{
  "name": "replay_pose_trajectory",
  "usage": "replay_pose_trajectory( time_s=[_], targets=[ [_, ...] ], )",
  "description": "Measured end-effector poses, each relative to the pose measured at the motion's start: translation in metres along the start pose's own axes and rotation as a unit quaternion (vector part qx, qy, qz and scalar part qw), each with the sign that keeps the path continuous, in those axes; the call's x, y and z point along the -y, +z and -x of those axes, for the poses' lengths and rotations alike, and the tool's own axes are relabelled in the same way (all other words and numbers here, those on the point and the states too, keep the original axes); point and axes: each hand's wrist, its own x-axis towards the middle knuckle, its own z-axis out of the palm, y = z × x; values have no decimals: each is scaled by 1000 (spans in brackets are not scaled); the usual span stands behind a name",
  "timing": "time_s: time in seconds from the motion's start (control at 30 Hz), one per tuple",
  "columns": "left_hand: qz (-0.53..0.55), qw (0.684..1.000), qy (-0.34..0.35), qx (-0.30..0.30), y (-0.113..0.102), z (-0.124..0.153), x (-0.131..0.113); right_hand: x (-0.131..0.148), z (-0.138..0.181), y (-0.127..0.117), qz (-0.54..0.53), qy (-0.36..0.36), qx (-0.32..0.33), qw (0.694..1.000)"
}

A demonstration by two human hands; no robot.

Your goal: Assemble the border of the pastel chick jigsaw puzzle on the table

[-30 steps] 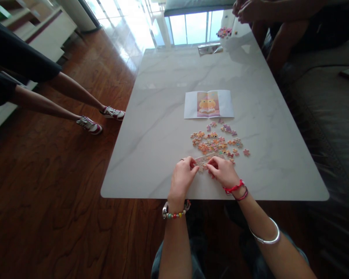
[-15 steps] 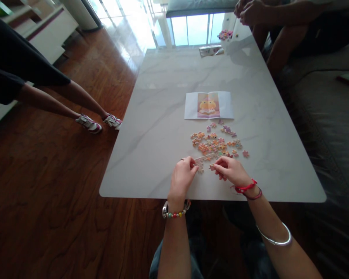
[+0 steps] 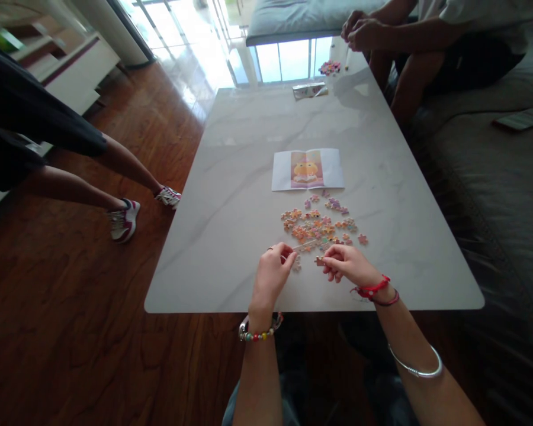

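Note:
My left hand is closed, thumb and fingers pinching one end of a thin pale strip that points right; its kind is hard to make out. My right hand pinches a small puzzle piece just above the near part of the table. Between and beyond both hands lies a loose spread of orange, pink and purple puzzle pieces. A few pale pieces rest beside my left fingertips. Behind the spread, a creased picture sheet shows a yellow cartoon figure.
The white marbled table has a near edge just before my body. At its far end are a shiny wrapper and another pile of pieces, near a seated person's hands. Someone stands at the left, shoes by the table.
The view has shifted slightly, so the table appears lower and further left. My right hand's puzzle piece shows more beyond the fingertips. The standing person's nearer foot has turned.

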Motion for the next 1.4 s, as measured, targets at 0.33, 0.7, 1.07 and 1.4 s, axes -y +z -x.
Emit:
replay_pose_trajectory(
  time_s=[0.33, 0.7, 1.07, 1.4],
  targets=[
    [291, 942, -2, 168, 18, 1, -16, 2, -1, -1, -53, 8, 46, 997],
    [302, 943, -39, 136, 17, -11, -17, 8, -8, -10, 43, -55, 35, 997],
    [368, 923, -13, 114, 17, -20, -12, 15, -15, -8, 8, -54, 3, 998],
    [313, 950, -20, 5, 6, -34, -1, 20, -25, -18, 140, -173, -116, 968]
  ],
)
